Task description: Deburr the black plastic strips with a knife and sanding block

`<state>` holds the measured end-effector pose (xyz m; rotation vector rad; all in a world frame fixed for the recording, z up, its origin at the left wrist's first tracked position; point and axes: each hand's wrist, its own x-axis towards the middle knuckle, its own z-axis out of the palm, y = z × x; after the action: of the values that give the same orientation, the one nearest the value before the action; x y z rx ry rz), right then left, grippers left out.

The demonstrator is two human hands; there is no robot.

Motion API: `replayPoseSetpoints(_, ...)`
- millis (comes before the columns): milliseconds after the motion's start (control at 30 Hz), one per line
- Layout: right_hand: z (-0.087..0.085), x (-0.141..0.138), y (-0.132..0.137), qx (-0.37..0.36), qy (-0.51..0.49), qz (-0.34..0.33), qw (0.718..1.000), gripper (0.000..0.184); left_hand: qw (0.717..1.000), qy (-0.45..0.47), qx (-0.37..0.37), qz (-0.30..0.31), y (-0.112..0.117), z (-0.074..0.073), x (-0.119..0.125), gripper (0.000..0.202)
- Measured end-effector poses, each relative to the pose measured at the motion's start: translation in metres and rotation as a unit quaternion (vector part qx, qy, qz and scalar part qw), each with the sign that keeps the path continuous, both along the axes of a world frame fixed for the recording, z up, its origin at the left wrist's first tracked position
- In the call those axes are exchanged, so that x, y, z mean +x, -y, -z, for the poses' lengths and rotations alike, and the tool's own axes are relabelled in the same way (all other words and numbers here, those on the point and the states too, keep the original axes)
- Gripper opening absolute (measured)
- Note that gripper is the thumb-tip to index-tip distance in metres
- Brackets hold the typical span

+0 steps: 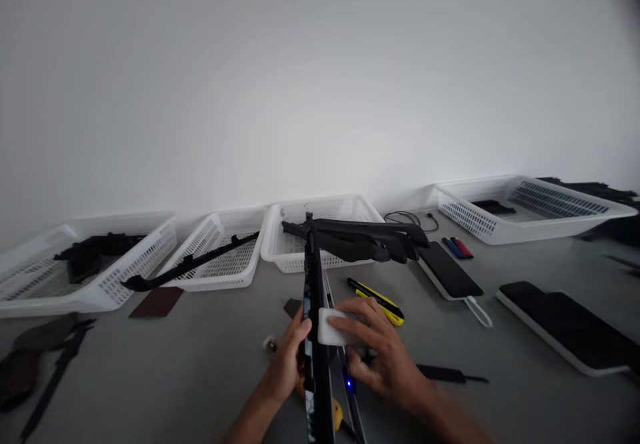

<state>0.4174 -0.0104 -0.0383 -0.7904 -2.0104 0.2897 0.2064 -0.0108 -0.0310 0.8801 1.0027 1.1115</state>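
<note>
A long black strip-shaped part (314, 297) runs from the table's near edge away from me toward the middle basket. My left hand (287, 361) grips it from the left, fingers curled round it. My right hand (380, 351) presses a small white block (330, 327) against the strip's right side, fingers closed over the block. A small blue light (349, 384) glows under my right hand. Something yellow-orange (337, 414) shows beneath the strip near my wrists.
Several white mesh baskets (225, 264) line the wall, some holding black parts. A yellow-and-black utility knife (380, 299) lies just beyond my right hand. Two dark flat devices (450, 269) (570, 327), pens (457, 247), a cable and dark pieces at left lie on the grey table.
</note>
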Motion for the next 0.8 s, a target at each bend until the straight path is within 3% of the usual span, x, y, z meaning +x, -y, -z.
replayPoseSetpoints(200,-0.0002,0.0002,-0.0004,-0.002,-0.009,0.042,0.999,0.059,0.997,0.037,-0.039,0.055,0.0060,-0.0023,0.0011,0.071)
replayPoseSetpoints(367,0.0005,-0.0008,0.0014,0.000,0.001,-0.017,1.000,0.062,0.998,0.031,-0.047,0.024,0.0042,-0.0067,0.0000,0.063)
replayPoseSetpoints(533,0.0015,-0.0013,0.0009,0.011,-0.013,0.036,0.999,0.062,0.997,0.053,-0.033,0.048,0.0049,-0.0065,0.0008,0.063)
replayPoseSetpoints(633,0.0005,-0.0017,0.0034,0.018,-0.003,-0.007,1.000,0.064,0.999,0.032,-0.022,0.033,0.0051,-0.0062,0.0000,0.061)
replayPoseSetpoints(800,-0.0002,-0.0030,0.0054,0.027,0.003,-0.009,1.000,0.068,0.998,-0.053,0.036,0.000,0.0043,-0.0060,-0.0033,0.052)
